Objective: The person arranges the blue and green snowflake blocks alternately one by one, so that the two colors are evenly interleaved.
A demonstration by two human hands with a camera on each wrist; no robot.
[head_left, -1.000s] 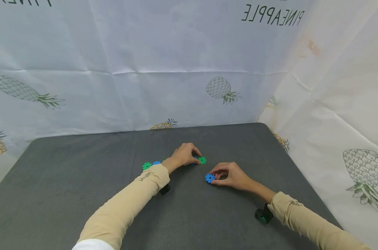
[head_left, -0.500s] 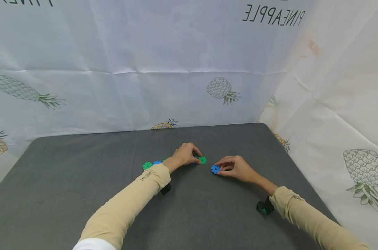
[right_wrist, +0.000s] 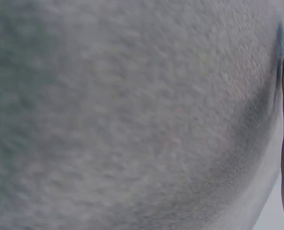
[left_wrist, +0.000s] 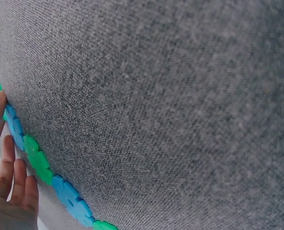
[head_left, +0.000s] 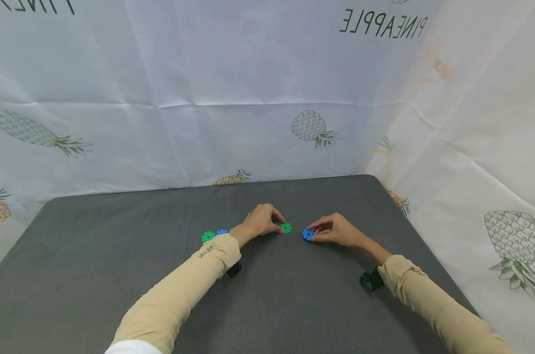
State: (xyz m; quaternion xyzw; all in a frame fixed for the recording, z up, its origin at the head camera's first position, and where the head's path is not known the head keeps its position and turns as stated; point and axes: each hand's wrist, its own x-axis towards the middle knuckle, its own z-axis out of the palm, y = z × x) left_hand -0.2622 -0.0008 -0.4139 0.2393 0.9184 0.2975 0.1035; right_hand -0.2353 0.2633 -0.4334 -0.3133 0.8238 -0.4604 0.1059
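Note:
A row of notched, flower-like plastic discs, alternating green and blue, lies across the grey tabletop. At its left end are a green disc (head_left: 208, 236) and a blue disc (head_left: 221, 232); my left forearm hides the middle. The left wrist view shows more of the row, with a green disc (left_wrist: 38, 159) between two blue ones. My left hand (head_left: 260, 220) pinches the right-end green disc (head_left: 286, 227) with thumb and finger. My right hand (head_left: 336, 231) pinches a separate blue disc (head_left: 308, 234) by its right side, a small gap from that green one.
The dark grey table (head_left: 267, 305) has a back edge against a white pineapple-print curtain (head_left: 232, 73). More of this cloth (head_left: 484, 162) hangs along the right side. A black wrist camera (head_left: 372, 280) sits under the right forearm.
My right hand has carried the blue disc away from me and slightly right, level with the row's right end. The left hand stays in place on the row.

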